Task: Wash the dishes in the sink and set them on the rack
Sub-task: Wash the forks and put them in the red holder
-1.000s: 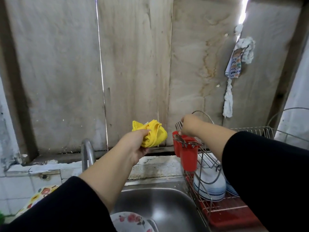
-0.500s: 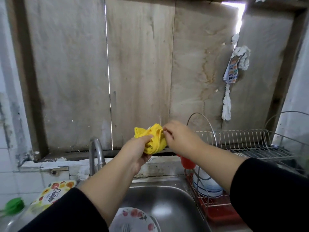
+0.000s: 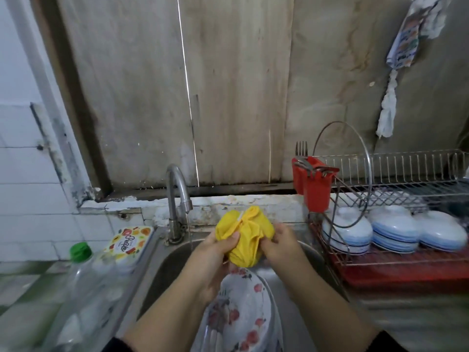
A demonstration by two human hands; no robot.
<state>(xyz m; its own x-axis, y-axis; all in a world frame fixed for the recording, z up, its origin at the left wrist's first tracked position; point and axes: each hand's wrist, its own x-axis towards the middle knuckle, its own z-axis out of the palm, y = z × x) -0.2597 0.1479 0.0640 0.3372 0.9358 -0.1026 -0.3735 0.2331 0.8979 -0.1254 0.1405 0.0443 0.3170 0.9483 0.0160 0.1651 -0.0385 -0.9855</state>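
yellow cloth (image 3: 245,233), floral plate (image 3: 241,311) – red holder (image 3: 314,185), blue-striped bowls (image 3: 394,231)

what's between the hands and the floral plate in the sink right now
The yellow cloth: both the left hand and right hand grip it just above the floral plate. Nothing else visible blocks the plate.
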